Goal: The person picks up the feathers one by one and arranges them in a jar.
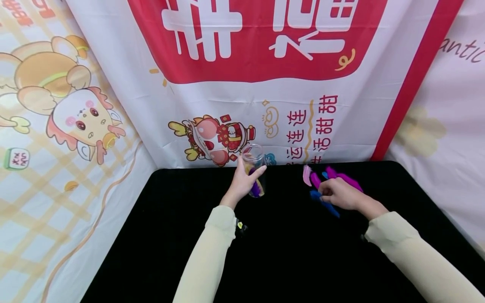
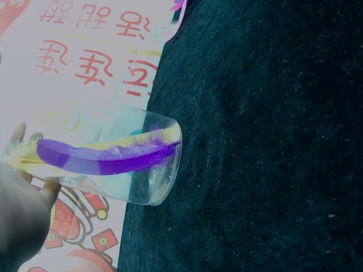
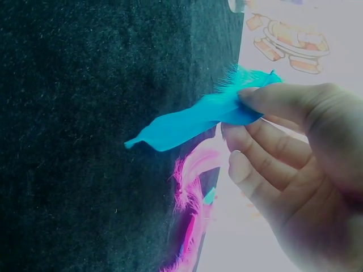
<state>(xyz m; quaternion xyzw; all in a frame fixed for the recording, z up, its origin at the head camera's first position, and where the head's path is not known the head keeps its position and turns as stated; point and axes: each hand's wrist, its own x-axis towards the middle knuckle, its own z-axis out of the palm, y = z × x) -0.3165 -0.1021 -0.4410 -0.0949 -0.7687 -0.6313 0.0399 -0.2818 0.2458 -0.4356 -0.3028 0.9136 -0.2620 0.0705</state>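
My left hand (image 1: 243, 179) grips a clear plastic cup (image 1: 259, 162) around its upper part, near the back of the black table. Inside the cup stand a purple feather (image 2: 108, 157) and a yellow feather (image 2: 34, 161), seen through its wall. Over on the right, my right hand (image 1: 339, 193) pinches a blue feather (image 3: 187, 122) between thumb and forefinger. The blue feather's narrow end points away from the fingers, and the other fingers are loosely bent below it. Just beyond this hand lie a pale pink feather (image 1: 307, 175) and magenta feathers (image 1: 350, 181).
The black-covered table (image 1: 288, 256) ends at a white and red printed cloth backdrop (image 1: 151, 126) close behind the cup. Printed cloth walls (image 1: 41, 202) also rise on the left and right. A bit of blue feather (image 1: 324, 174) shows among the magenta ones.
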